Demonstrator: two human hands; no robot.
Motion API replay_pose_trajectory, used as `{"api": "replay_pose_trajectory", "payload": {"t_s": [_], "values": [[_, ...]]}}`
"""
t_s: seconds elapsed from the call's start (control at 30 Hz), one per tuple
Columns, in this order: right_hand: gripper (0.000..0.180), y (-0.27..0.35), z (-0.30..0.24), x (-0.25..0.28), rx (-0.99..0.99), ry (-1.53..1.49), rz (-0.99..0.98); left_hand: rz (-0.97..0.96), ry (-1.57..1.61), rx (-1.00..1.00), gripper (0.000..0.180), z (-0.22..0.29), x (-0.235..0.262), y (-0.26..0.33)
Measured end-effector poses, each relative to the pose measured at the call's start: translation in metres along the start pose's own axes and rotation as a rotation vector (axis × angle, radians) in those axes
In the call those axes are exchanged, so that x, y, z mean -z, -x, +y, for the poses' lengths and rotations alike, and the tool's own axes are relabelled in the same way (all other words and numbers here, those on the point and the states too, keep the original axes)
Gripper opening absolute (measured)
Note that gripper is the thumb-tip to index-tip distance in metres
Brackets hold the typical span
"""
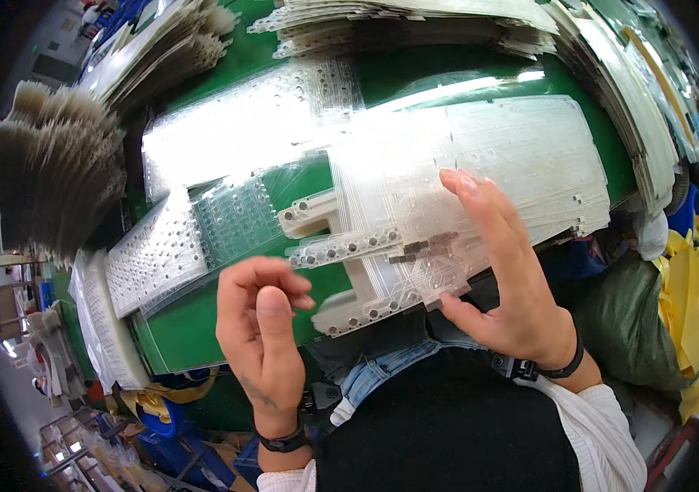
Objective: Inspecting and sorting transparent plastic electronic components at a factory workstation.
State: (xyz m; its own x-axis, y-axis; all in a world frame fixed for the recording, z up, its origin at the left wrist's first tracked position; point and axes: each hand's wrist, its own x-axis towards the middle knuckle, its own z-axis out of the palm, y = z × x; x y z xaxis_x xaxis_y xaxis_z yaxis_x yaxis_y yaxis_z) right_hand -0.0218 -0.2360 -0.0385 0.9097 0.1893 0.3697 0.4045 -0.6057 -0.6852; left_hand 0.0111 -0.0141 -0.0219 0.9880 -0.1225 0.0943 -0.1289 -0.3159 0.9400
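A stack of translucent flexible circuit sheets (521,148), printed with fine traces and dark round dots, lies on the green table. Over its near right part my right hand (513,287) is spread, thumb apart from the fingers, at a small clear piece with dark marks (440,262); whether it touches is unclear. Just left of the sheets' dotted tabs (349,246), my left hand (263,328) is loosely curled, its thumb apart from the fingers, with nothing visible in it. The left fingertips are slightly blurred.
Clear sheets with rows of holes (161,246) lie at the left, with a glaring plastic sheet (235,123) behind. Thick sheet stacks stand at the far left (54,172), back (415,33) and right (620,90). Yellow material (689,287) and a dark green bag (628,320) sit beyond the right edge.
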Motion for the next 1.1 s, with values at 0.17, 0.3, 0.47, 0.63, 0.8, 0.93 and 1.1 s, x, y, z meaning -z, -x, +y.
{"api": "replay_pose_trajectory", "payload": {"t_s": [0.17,0.3,0.47,0.63,0.8,0.93,1.1], "values": [[0.086,-0.003,0.000,-0.002,0.012,-0.014,-0.006,-0.127,0.024,-0.054,0.049,-0.001,0.001,-0.005],[0.088,-0.010,0.002,-0.007,0.034,-0.022,0.046,-0.097,0.043,-0.262,0.042,0.004,0.005,-0.004],[0.084,-0.016,0.005,-0.019,-0.021,0.004,0.152,-0.082,-0.285,-0.286,0.029,-0.001,0.007,-0.004],[0.078,-0.011,0.003,-0.014,0.012,-0.229,0.153,0.052,-0.236,-0.099,0.027,-0.004,0.015,0.009],[0.072,-0.004,-0.013,-0.005,-0.110,-0.886,-0.016,0.016,0.143,-0.023,0.031,-0.004,0.012,0.014],[0.067,-0.003,-0.021,-0.006,-0.138,-1.037,-0.100,-0.060,0.199,0.052,0.030,0.000,0.011,0.011],[0.065,0.000,-0.024,-0.005,-0.152,-1.068,-0.132,-0.039,0.232,0.093,0.017,-0.002,0.014,0.010]]}}
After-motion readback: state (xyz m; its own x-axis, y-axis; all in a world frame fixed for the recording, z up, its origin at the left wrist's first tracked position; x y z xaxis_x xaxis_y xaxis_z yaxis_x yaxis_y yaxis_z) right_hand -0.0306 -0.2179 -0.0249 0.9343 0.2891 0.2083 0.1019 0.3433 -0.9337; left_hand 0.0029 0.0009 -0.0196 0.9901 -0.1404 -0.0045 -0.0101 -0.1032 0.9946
